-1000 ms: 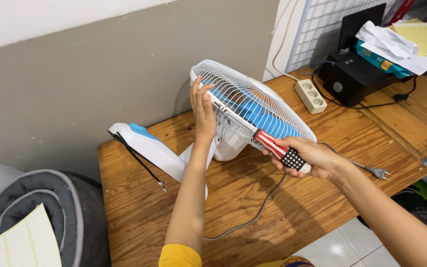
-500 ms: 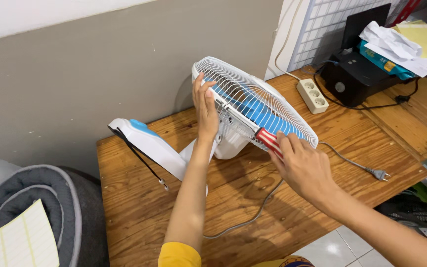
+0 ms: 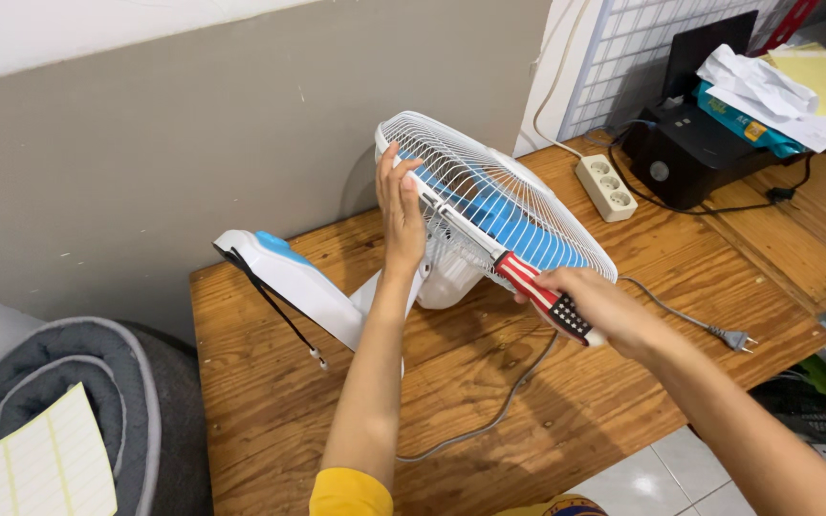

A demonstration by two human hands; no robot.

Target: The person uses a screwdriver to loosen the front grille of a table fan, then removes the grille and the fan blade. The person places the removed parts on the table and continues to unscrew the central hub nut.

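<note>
1. Since it's lying tipped over on the wooden table (image 3: pixel 489 382), the fan (image 3: pixel 489 205) shows its round white wire grille facing up and to the right, with blue blades visible through the wires and a white motor housing bulging out underneath.
2. Its white stand with a blue patch (image 3: pixel 279 263) sticks out to the left, near the grey wall, and a thin black cord hangs off it.
3. Left hand (image 3: pixel 400 215) is flat against the rim of the grille, fingers straight and close together, pressing rather than gripping.
4. Right hand (image 3: pixel 597 304) is wrapped around the handle of a screwdriver (image 3: pixel 537 290), fingers curled tight on it. The handle is red-and-white striped with a dark dotted end, and the metal shaft runs up along the grille's edge toward the left hand.
5. A grey power cable (image 3: pixel 489 420) snakes across the table, and its plug (image 3: pixel 733 336) lies loose near the right edge.
6. Further back: a white power strip (image 3: pixel 606 187), a black box-like device (image 3: pixel 695 143) with papers piled on top.
7. Bottom left, a rolled grey mat (image 3: pixel 97 382) with a yellow lined sheet (image 3: pixel 35 468) on it.
</note>
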